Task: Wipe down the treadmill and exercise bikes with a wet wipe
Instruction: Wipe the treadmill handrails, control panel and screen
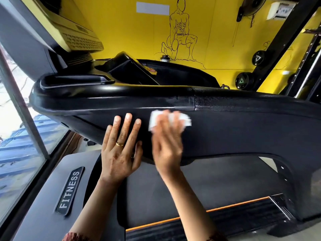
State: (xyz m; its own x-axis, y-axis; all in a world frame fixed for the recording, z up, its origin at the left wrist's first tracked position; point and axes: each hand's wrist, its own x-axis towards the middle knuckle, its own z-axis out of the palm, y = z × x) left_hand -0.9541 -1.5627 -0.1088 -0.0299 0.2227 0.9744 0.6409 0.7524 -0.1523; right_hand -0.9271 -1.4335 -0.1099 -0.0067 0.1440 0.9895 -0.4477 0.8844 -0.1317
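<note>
A black treadmill console [234,129] fills the middle of the head view, seen from below its front panel. My left hand [121,150], with a gold ring, lies flat with straight fingers against the underside panel. Just to its right, my right hand [167,141] presses a white wet wipe [154,121] onto the same panel with its fingers spread over it; the hand looks blurred. A damp streak shows on the glossy handrail [180,100] above the wipe. The treadmill belt [243,218] with an orange edge lies at the bottom.
A grey side cover marked FITNESS [70,190] sits lower left beside a window [15,136]. A beige wall unit [76,35] hangs upper left. Behind the console stands a yellow wall [130,26] with a line drawing, and a black rack with weight plates [245,80] at the right.
</note>
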